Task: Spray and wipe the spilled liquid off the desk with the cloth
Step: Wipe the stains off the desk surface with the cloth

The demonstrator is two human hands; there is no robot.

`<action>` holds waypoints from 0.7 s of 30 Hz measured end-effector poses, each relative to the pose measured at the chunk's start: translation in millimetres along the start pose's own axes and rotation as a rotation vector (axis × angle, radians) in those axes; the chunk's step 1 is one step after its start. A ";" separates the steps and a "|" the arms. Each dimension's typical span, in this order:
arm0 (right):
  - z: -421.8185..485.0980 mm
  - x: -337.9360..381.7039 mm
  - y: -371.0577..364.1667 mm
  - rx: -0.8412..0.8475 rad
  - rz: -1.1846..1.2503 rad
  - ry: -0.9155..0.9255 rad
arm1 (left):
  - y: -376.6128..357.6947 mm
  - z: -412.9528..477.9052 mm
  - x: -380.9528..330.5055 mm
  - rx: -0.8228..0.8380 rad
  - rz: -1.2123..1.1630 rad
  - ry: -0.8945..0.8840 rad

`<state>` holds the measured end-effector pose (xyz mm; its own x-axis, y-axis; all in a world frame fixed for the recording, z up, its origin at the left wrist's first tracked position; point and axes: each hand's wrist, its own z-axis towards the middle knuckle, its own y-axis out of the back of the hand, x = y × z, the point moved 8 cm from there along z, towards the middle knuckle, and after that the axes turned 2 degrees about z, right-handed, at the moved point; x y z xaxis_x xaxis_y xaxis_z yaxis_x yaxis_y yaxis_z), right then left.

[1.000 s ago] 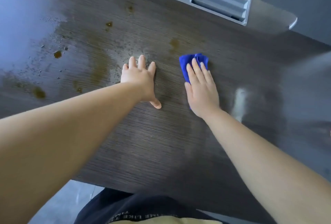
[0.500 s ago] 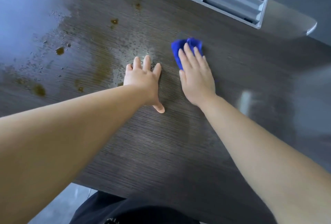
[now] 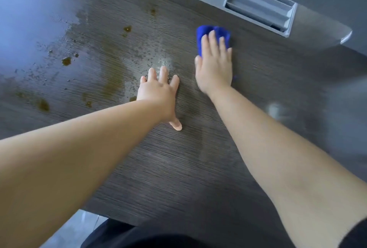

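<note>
A blue cloth [image 3: 206,31] lies on the dark wood-grain desk [image 3: 178,158], and my right hand [image 3: 215,65] presses flat on it with straight fingers; most of the cloth is hidden under the palm. My left hand [image 3: 158,93] rests flat on the desk beside it, fingers spread, at the edge of the wet patch. Brown spilled liquid [image 3: 113,77] streaks and dots the desk to the left, with separate drops [image 3: 66,60] and fine spray droplets around them. No spray bottle is in view.
A grey cable-tray insert [image 3: 240,1] is set into the desk at the back right. The desk's near edge [image 3: 111,215] runs just above my dark clothing, with floor showing at the lower left. Glare covers the far left.
My right hand has pushed the cloth away from me and to the left across the desk. My left hand has stayed planted in the same spot.
</note>
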<state>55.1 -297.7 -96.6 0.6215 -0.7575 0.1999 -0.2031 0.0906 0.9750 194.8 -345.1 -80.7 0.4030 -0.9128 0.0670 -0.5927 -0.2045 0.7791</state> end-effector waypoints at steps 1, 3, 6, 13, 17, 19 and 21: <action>-20.1 10.5 -3.1 0.048 0.000 0.173 | 0.1 0.1 -0.3 -0.002 -0.003 -0.001; -54.3 2.6 -4.9 0.144 0.014 0.461 | -0.6 0.0 0.6 -0.005 0.003 -0.001; -41.7 -54.9 10.5 0.129 0.009 0.479 | -2.1 0.2 0.7 -0.003 0.007 -0.019; 17.9 -58.8 16.7 -0.079 0.095 -0.477 | -2.8 0.3 2.1 -0.008 -0.011 -0.007; -7.4 8.4 -2.8 0.036 0.016 0.070 | -2.4 0.0 1.4 0.001 -0.012 0.002; -34.6 3.4 -3.4 0.139 0.050 0.397 | -1.3 0.1 1.3 0.001 -0.014 0.004; -43.5 -30.9 3.7 0.181 0.068 0.522 | -1.6 -0.2 1.5 0.005 -0.016 -0.001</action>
<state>68.1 -245.9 -94.9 0.8856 -0.3284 0.3284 -0.3539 -0.0191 0.9351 196.5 -346.1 -81.7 0.4121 -0.9096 0.0539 -0.5897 -0.2211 0.7768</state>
